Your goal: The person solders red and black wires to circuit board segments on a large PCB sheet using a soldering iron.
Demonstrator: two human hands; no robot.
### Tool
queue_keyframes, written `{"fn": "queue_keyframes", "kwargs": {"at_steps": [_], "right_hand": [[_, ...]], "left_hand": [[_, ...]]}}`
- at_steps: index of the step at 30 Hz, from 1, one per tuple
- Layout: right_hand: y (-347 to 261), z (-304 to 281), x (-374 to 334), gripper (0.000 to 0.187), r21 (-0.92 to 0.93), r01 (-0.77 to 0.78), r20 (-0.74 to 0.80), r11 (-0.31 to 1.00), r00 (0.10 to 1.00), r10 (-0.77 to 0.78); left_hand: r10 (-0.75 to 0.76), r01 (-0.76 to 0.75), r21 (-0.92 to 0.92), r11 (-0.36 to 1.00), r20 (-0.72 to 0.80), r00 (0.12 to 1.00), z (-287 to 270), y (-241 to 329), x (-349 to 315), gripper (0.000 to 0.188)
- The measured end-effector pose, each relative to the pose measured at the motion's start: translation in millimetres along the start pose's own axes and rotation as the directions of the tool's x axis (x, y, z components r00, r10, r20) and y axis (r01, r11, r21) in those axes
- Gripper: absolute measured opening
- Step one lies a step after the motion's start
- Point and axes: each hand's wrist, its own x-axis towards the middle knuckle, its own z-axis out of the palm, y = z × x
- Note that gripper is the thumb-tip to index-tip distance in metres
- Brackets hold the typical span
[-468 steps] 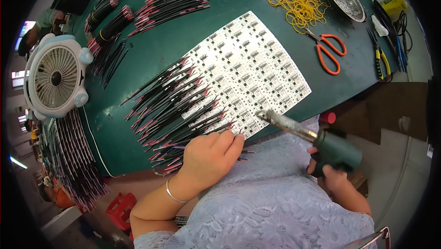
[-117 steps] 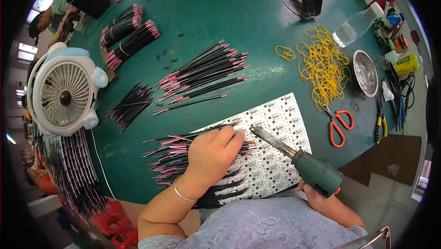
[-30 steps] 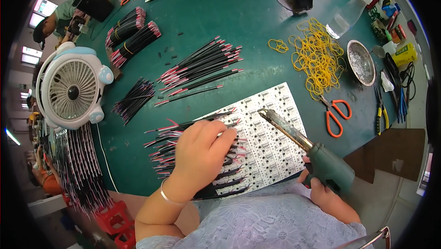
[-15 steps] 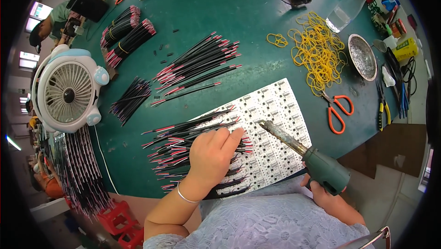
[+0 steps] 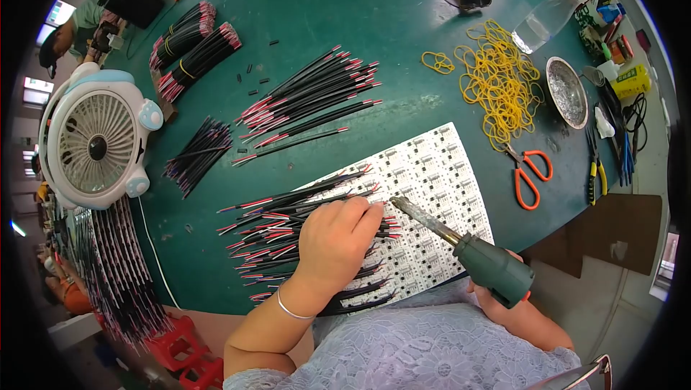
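Note:
My right hand (image 5: 493, 302) is wrapped round the dark green handle of a soldering iron (image 5: 495, 266). The iron's tip is just right of the fingertips of my left hand (image 5: 337, 235), over a white circuit board sheet (image 5: 446, 196); whether it touches is too small to tell. My left thumb and fingers are pressed together in a pinch on a wire, mostly hidden under the hand. Around that hand, several black-sleeved wires (image 5: 273, 224) with red and white ends lie across the sheet's left part, some reaching past its edge onto the green table (image 5: 317, 23).
Farther off lie loose wires (image 5: 309, 95), bundled wires (image 5: 205, 59) and a darker wire pile (image 5: 200, 156). A fan (image 5: 97, 142) stands left. At right are yellow rubber bands (image 5: 500, 80), orange-handled scissors (image 5: 529, 178), a metal bowl (image 5: 567, 93), pliers (image 5: 594, 167) and a bottle (image 5: 547, 19).
The soldering iron in my right hand has moved left, bringing its tip closer to my left fingertips. My left hand stays nearly in place, still pinched.

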Motion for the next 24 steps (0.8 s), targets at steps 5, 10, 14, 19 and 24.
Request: {"fn": "queue_keyframes", "kwargs": {"at_steps": [5,10,14,19,24], "right_hand": [[-3.9,-1.9,3.7,0.027,-0.03,0.012,0.03,0.999,0.999,-0.011],[-4.5,-1.5,2.8,0.028,-0.034,0.02,0.021,0.999,1.0,-0.019],[-6.4,-0.2,1.9,0.03,-0.001,0.001,-0.02,1.0,1.0,-0.001],[-7.4,-6.5,5.9,0.03,-0.103,0.111,-0.013,0.988,0.994,-0.113],[-1.6,2.9,-7.6,0.029,-0.005,-0.017,-0.03,1.0,0.999,0.017]], "left_hand": [[0.008,-0.008,-0.006,1.0,0.001,1.0,-0.3,-0.3,0.9,0.025],[0.008,-0.008,0.004,1.0,0.009,1.0,0.8,0.2,0.5,0.024],[0.014,-0.014,0.011,1.0,0.012,1.0,0.6,0.5,2.0,0.024],[0.012,-0.012,0.019,1.0,0.019,1.0,0.4,0.0,0.8,0.024],[0.056,-0.056,-0.003,0.998,-0.023,0.998,3.1,-5.2,-1.2,0.022]]}}
